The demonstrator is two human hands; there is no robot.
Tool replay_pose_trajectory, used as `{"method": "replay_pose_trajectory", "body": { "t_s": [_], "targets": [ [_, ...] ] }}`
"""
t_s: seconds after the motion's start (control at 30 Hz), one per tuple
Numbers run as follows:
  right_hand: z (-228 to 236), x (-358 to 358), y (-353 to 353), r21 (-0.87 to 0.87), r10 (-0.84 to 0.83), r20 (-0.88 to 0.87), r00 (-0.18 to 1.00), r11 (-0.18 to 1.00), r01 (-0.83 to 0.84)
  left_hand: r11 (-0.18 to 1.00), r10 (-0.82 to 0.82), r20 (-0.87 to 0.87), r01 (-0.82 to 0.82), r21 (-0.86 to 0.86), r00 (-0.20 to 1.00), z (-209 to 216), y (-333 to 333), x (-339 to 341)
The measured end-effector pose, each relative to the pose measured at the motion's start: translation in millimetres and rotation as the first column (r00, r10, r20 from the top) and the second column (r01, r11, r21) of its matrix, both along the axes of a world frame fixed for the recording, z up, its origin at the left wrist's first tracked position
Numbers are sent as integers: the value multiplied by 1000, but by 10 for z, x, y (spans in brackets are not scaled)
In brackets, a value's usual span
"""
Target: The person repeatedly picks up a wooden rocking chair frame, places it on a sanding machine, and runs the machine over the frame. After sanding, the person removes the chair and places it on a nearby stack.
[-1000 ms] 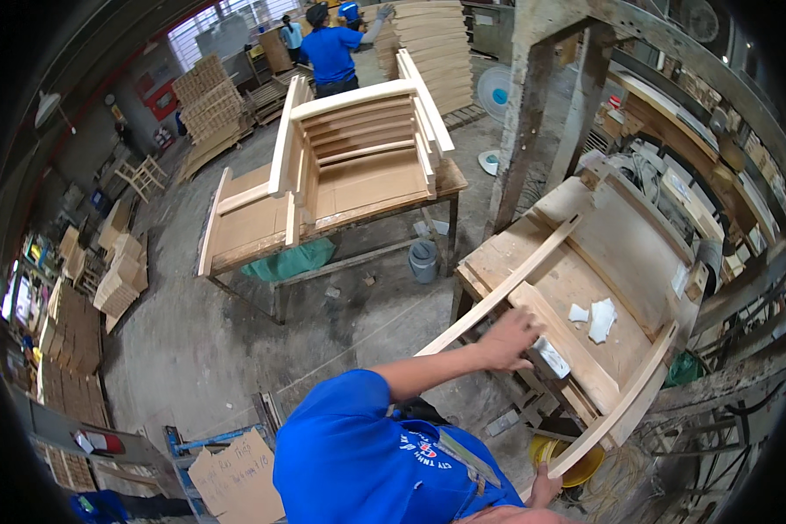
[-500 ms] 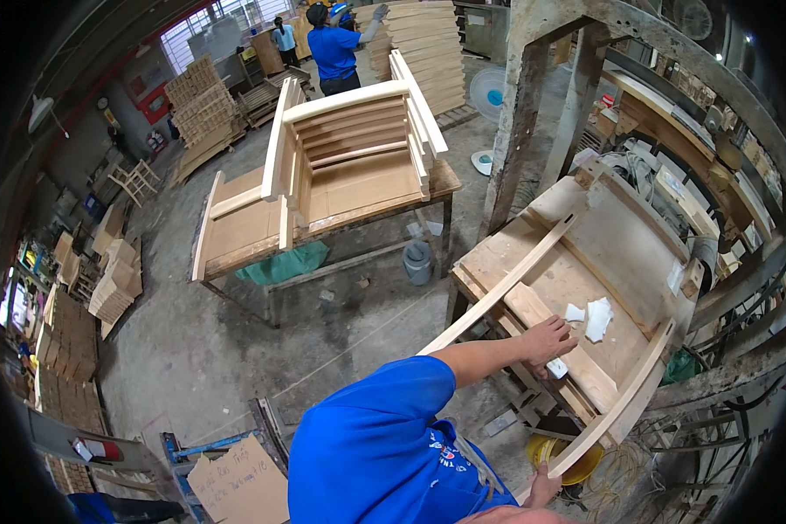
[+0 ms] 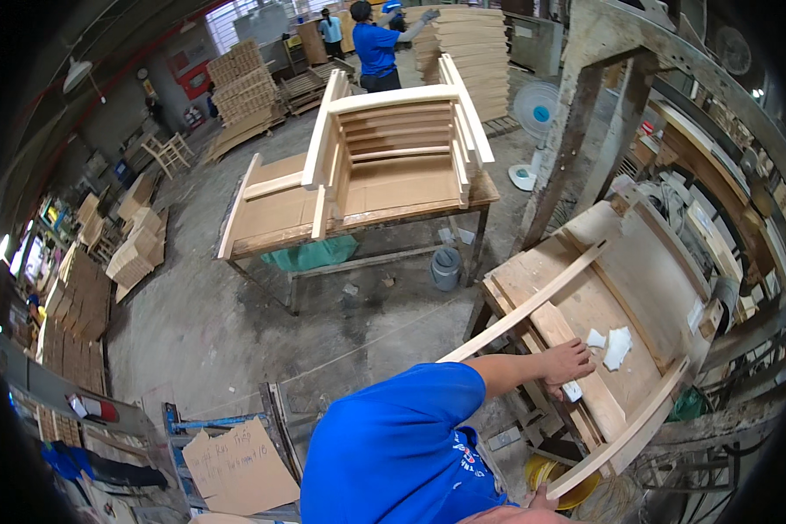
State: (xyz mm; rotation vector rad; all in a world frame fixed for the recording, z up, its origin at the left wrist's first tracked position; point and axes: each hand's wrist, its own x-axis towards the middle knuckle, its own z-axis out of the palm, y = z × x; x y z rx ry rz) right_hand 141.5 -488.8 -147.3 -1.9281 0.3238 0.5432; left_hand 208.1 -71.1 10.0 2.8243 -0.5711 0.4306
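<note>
My left hand lies across a pale wooden board on the workbench, fingers over one side and thumb down at the other. A small white block shows just below that palm; whether the hand touches it is unclear. Low in the picture, my right hand is closed on the near end of a curved wooden rail, partly hidden by my body. Another long wooden rail crosses the bench to the left of the board. Torn white pieces lie on the bench top.
The wooden workbench stands beside a worn metal frame. Ahead, a table carries a wooden furniture frame. A grey bucket, a fan and a yellow bucket are nearby. A co-worker handles stacked boards.
The whole view has shifted, so the bench and table appear farther right and lower. My hands keep nearly the same places on the wood.
</note>
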Motion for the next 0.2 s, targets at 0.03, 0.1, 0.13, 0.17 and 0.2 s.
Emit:
{"method": "replay_pose_trajectory", "body": {
  "t_s": [0.03,0.1,0.13,0.17,0.2],
  "targets": [
    [-30,2,57,5,-16,-21,1000,1000,16,1000,-2,5,2,-1,1000,-6,14,-19],
    [-2,-27,80,6,-43,-49,998,999,44,1000,9,0,-9,-7,1000,-34,28,-40],
    [8,-34,107,12,-50,-63,997,999,51,1000,20,-3,-20,-5,1000,-48,46,-52],
    [37,-51,94,13,-72,-69,995,997,73,1000,20,-1,-20,-9,1000,-53,28,-37],
    [66,-73,78,14,-89,-86,992,996,91,999,28,16,-28,-28,999,-66,28,-42]
  ]
}}
